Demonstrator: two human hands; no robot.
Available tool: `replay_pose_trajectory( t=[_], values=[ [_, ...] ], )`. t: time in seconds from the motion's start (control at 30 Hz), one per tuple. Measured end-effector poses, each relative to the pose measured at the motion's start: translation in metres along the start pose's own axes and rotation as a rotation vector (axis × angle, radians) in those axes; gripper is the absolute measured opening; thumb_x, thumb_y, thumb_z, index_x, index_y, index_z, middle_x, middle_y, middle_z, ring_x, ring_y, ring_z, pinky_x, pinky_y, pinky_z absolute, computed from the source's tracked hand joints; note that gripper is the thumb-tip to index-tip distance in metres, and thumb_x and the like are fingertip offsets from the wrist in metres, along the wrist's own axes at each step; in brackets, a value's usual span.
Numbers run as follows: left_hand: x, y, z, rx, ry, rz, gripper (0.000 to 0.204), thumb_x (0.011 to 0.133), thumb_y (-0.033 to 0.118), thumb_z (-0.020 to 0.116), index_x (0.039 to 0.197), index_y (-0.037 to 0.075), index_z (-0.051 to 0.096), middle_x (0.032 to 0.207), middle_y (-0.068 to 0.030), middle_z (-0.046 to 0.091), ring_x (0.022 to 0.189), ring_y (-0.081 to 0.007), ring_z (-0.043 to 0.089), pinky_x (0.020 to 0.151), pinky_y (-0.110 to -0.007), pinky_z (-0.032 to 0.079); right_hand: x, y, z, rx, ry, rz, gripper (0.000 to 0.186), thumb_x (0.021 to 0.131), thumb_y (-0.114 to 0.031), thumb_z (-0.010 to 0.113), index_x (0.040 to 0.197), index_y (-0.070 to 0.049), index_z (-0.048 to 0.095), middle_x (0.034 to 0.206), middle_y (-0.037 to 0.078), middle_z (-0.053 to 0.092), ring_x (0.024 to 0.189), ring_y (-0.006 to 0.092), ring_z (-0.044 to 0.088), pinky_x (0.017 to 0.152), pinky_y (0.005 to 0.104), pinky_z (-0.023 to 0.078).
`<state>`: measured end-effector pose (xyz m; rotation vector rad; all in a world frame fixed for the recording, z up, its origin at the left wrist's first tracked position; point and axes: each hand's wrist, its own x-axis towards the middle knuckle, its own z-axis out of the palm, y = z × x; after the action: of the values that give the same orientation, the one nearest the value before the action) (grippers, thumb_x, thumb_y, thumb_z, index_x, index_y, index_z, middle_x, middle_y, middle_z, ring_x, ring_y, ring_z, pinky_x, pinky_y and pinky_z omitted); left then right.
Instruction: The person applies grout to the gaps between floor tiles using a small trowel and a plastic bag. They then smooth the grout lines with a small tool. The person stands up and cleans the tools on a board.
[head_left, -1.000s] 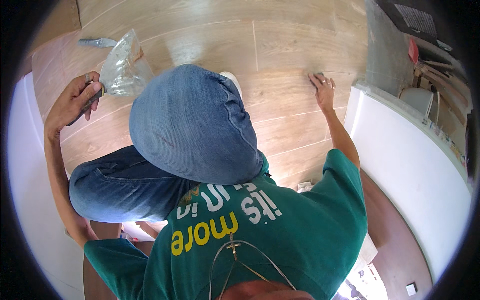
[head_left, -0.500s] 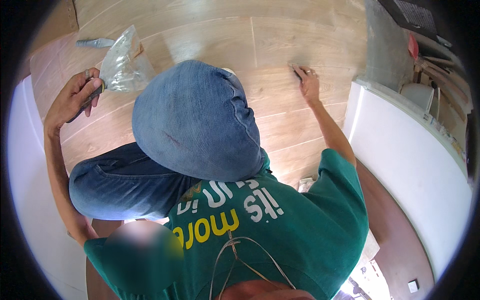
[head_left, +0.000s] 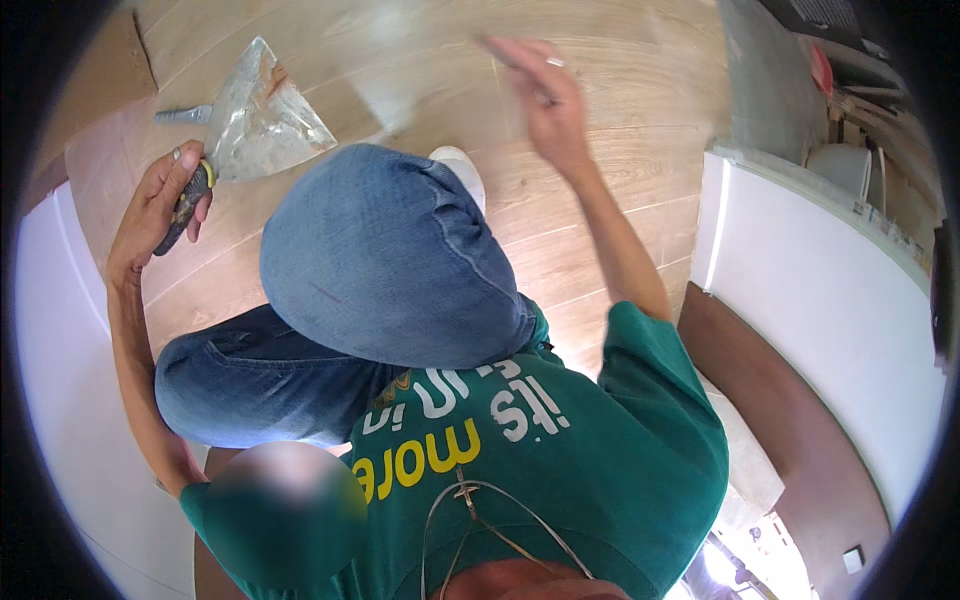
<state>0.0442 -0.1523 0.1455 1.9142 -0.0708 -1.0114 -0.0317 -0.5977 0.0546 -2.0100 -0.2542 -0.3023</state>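
Observation:
My left hand (head_left: 165, 200) is closed around the dark, yellow-edged handle (head_left: 186, 208) of a wide putty knife. Its broad triangular blade (head_left: 265, 125), streaked with pale and brownish residue, is over the wood-look floor (head_left: 420, 60). A grey elongated thing (head_left: 183, 115) lies beside the blade, partly hidden by it. Out ahead of my knee, my right hand (head_left: 550, 110) is low over the floor, its fingers together and pointing left. Motion smears them; a small dark-edged thing seems to be at the fingertips, too blurred to name.
My bent knee (head_left: 380, 250) in jeans rises between my arms, with a white shoe (head_left: 462, 178) beyond it. A low white wall (head_left: 820, 260) stands to the right, with piled odds and ends (head_left: 870, 150) behind it. Brown cardboard (head_left: 105, 80) lies at the far left.
My right hand has swept left and farther out over the floor. The putty knife has turned slightly in my left hand, and its blade shows more fully. My body has shifted a little.

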Motion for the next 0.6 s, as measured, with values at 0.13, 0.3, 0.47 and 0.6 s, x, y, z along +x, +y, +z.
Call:
replay_pose_trajectory(
  t=[0.13, 0.3, 0.47, 0.6],
  values=[
    [0.002, 0.005, 0.009, -0.007, 0.055, 0.019, 0.045, 0.109, 0.049, 0.046, 0.099, 0.007, 0.06, 0.063, -0.0029, 0.057, 0.047, -0.0102, 0.052, 0.047, -0.023, 0.044, 0.058, -0.039, 0.087, 0.146, -0.015, -0.515, 0.05, 0.085, 0.004, 0.072, 0.129, -0.02, 0.073, 0.125, 0.005, 0.068, 0.118, 0.0257, 0.063, 0.101, 0.037, 0.051],
    [-0.004, 0.006, 0.009, -0.007, 0.108, 0.018, 0.043, 0.11, 0.048, 0.046, 0.105, 0.007, 0.06, 0.064, -0.0037, 0.058, 0.047, -0.01, 0.052, 0.046, -0.023, 0.044, 0.08, -0.029, 0.133, 0.137, -0.051, -0.711, 0.052, 0.08, -0.005, 0.077, 0.128, -0.027, 0.074, 0.126, 0.0, 0.068, 0.118, 0.0234, 0.063, 0.103, 0.0399, 0.049],
    [0.0, -0.009, 0.004, 0.028, 0.099, 0.124, 0.04, 0.11, 0.045, 0.045, 0.108, 0.007, 0.06, 0.064, -0.0032, 0.057, 0.048, -0.0089, 0.051, 0.045, -0.023, 0.044, 0.069, -0.012, 0.122, -0.044, -0.07, -0.755, 0.052, 0.079, -0.009, 0.077, 0.128, -0.028, 0.073, 0.128, -0.001, 0.068, 0.119, 0.0239, 0.063, 0.104, 0.0401, 0.049],
    [-0.005, -0.008, -0.001, 0.006, 0.117, 0.136, 0.038, 0.111, 0.043, 0.044, 0.113, 0.008, 0.06, 0.064, -0.0026, 0.056, 0.048, -0.0083, 0.051, 0.045, -0.022, 0.042, 0.043, 0.035, 0.059, -0.385, -0.205, -0.602, 0.047, 0.084, -0.01, 0.073, 0.128, -0.025, 0.072, 0.129, 0.003, 0.068, 0.122, 0.0266, 0.063, 0.105, 0.0407, 0.051]
  ],
)
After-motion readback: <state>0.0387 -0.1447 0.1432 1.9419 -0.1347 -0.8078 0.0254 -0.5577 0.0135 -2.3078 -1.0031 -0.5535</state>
